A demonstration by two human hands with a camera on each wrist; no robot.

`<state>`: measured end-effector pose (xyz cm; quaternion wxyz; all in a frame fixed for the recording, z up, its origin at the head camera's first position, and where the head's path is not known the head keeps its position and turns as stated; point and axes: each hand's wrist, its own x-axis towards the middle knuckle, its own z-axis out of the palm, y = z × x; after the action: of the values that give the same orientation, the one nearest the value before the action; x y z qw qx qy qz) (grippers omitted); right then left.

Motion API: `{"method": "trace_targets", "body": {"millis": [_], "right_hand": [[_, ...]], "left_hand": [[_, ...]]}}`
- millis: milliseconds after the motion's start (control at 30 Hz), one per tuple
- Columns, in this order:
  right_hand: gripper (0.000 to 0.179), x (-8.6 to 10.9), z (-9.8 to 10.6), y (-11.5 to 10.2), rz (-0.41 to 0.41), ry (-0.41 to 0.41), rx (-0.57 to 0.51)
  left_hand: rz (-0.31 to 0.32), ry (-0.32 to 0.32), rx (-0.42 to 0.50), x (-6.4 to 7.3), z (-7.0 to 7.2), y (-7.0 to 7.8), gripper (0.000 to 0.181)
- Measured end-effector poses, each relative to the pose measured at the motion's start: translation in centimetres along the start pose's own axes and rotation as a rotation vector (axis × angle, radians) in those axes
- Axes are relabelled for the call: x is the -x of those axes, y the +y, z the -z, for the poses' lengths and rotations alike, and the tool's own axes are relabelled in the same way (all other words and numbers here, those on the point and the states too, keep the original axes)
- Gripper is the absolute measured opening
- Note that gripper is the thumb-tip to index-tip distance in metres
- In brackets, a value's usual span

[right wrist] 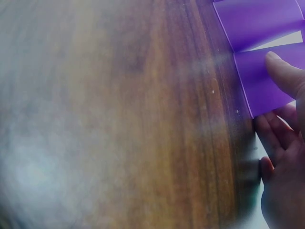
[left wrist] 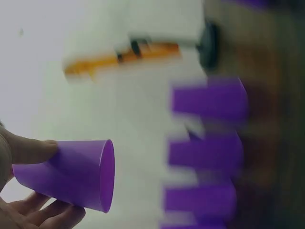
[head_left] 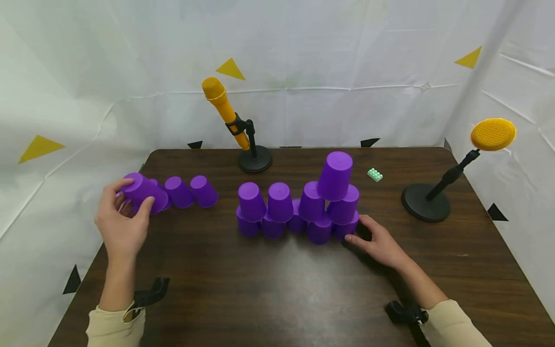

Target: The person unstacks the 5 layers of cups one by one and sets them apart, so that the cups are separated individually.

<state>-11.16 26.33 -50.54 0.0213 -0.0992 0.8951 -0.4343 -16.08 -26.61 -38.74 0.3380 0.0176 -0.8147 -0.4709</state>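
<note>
My left hand (head_left: 123, 219) grips an upside-down purple cup (head_left: 144, 192) from the side, thumb near me; in the left wrist view this held cup (left wrist: 71, 171) shows its open rim. Close by stand more upside-down purple cups (head_left: 204, 191), one partly hidden behind the held cup. At mid-table rises a stack of purple cups (head_left: 280, 202): a bottom row, a second row, and a single top cup (head_left: 335, 176) at the right. My right hand (head_left: 381, 243) holds the bottom row's rightmost cup (head_left: 345, 230), thumb on its near side and fingers round its far side (right wrist: 262, 81).
Behind the stack, an orange microphone (head_left: 225, 108) leans in a black stand on the dark wooden table (head_left: 260, 294). At the right stands a round yellow-orange disc (head_left: 494, 134) on a black base. A small mint toy brick (head_left: 375, 175) lies at the back right.
</note>
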Motion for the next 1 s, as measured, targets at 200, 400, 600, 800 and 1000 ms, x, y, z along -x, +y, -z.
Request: {"method": "trace_targets", "body": {"millis": [200,400,600,800,1000], "right_hand": [[0.066,0.0,0.0,0.0,-0.007,0.002,0.005],[0.064,0.1,0.0,-0.1,0.012,0.013,0.003],[0.063,0.1,-0.1,0.0,0.020,0.018,0.003],[0.063,0.0,0.0,0.0,0.021,0.009,0.004],[0.064,0.0,0.0,0.0,0.005,0.008,0.014]], "left_hand": [[0.249,0.032,-0.255,-0.7,2.6,-7.1,0.054],[0.343,-0.048,-0.332,-0.9,3.2,-10.7,0.055],[0.373,-0.088,-0.357,-1.0,3.2,-12.3,0.053],[0.382,-0.091,-0.332,-0.9,3.0,-13.1,0.053],[0.360,-0.088,-0.320,-1.1,2.9,-13.7,0.053]]}}
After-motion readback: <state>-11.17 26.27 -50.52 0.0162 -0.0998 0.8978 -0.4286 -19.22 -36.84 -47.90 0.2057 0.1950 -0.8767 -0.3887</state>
